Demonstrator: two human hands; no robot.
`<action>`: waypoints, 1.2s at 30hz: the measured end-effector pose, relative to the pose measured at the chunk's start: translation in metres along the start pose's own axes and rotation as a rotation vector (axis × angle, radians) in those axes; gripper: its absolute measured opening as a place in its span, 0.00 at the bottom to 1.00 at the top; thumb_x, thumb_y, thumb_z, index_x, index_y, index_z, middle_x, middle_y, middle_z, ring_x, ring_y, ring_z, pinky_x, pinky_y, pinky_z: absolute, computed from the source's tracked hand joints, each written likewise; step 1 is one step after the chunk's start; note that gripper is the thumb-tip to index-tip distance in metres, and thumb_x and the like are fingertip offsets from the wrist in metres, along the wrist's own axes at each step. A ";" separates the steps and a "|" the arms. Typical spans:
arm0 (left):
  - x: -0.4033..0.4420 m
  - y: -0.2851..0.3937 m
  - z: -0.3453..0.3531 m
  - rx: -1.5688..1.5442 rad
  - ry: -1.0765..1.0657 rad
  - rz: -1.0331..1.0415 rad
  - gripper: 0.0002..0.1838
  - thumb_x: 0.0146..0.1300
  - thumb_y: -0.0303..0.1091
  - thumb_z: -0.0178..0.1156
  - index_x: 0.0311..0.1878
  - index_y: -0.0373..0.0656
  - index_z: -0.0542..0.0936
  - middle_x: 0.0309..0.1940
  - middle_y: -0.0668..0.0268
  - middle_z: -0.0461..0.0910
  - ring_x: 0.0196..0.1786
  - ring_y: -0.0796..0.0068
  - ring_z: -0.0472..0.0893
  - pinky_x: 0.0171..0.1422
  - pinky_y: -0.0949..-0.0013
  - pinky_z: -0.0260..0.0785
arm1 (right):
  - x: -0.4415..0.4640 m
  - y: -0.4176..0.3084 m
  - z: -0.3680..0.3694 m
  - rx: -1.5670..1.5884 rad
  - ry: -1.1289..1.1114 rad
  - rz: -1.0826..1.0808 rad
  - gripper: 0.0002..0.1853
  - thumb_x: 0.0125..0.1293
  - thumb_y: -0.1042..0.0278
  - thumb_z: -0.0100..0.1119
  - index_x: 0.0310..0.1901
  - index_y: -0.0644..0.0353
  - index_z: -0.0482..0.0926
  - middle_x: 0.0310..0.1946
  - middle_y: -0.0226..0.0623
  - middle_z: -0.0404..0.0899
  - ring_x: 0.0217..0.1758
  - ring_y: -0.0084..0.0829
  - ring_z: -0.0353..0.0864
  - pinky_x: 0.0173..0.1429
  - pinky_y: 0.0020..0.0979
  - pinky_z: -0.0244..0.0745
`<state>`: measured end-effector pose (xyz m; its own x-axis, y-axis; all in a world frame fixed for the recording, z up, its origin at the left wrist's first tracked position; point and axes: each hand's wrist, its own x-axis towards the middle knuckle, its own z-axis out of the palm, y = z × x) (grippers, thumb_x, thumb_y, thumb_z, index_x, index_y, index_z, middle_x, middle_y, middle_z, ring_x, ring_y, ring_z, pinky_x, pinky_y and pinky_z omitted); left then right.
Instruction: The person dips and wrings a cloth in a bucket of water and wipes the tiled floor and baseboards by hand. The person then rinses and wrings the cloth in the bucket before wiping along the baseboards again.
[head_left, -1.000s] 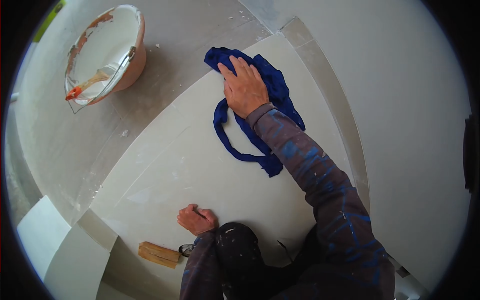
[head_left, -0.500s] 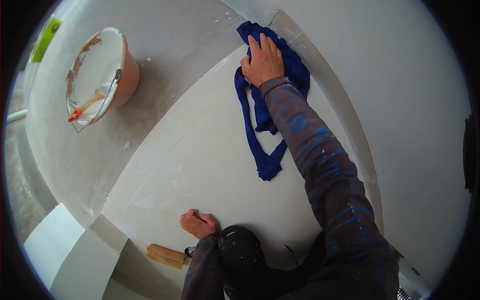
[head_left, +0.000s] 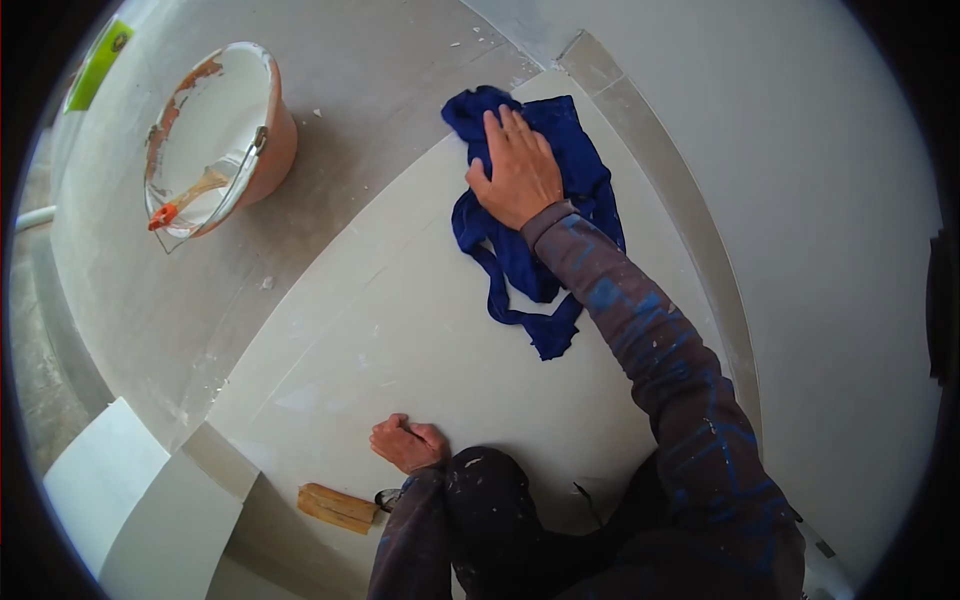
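My right hand point(head_left: 518, 170) lies flat on a crumpled dark blue cloth point(head_left: 585, 175), its fingers stretched out and pressing down on it. The cloth is spread over the far part of a pale, smooth panel point(head_left: 350, 330), and a looped strip of it trails toward me. Close to my knee, my left hand point(head_left: 408, 443) rests on the panel, curled into a fist with nothing showing in it. A wooden-handled tool point(head_left: 338, 508) lies beside my left wrist; its other end is partly hidden by my sleeve.
At the upper left stands an orange bucket point(head_left: 275, 150) with white material inside and a wire handle. A brush point(head_left: 190, 197) rests in it. A grey border strip point(head_left: 690, 190) and a white wall run along the right. White crumbs dot the grey floor.
My right hand has drawn the cloth a little toward me and to the left, and the cloth's trailing loop has bunched up. My left hand stays in its fist. The view has shifted slightly.
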<state>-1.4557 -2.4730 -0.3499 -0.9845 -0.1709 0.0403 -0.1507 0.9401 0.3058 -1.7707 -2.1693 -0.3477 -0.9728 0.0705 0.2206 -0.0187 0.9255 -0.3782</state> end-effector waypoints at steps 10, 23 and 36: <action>0.005 0.006 0.000 -0.021 -0.007 -0.014 0.16 0.54 0.31 0.54 0.47 0.39 0.73 0.41 0.51 0.70 0.49 0.48 0.70 0.57 0.46 0.59 | 0.007 0.000 -0.001 -0.036 -0.030 -0.010 0.34 0.65 0.58 0.59 0.72 0.64 0.73 0.76 0.54 0.69 0.81 0.52 0.64 0.82 0.51 0.58; 0.001 -0.001 0.002 -0.017 0.008 0.008 0.16 0.53 0.31 0.54 0.46 0.40 0.71 0.41 0.52 0.69 0.47 0.49 0.69 0.55 0.46 0.59 | -0.036 0.011 -0.034 0.028 -0.263 -0.136 0.43 0.62 0.52 0.62 0.79 0.56 0.65 0.81 0.60 0.55 0.85 0.61 0.52 0.85 0.60 0.48; -0.001 -0.004 0.007 0.050 0.050 0.060 0.17 0.52 0.33 0.52 0.45 0.36 0.70 0.42 0.51 0.68 0.47 0.50 0.68 0.55 0.46 0.59 | 0.009 0.085 -0.020 -0.137 0.007 0.252 0.46 0.68 0.34 0.57 0.73 0.69 0.67 0.78 0.58 0.64 0.83 0.50 0.61 0.80 0.48 0.59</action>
<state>-1.4543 -2.4746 -0.3583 -0.9863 -0.1272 0.1047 -0.0971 0.9623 0.2541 -1.7767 -2.0828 -0.3596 -0.9411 0.3068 0.1420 0.2552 0.9202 -0.2967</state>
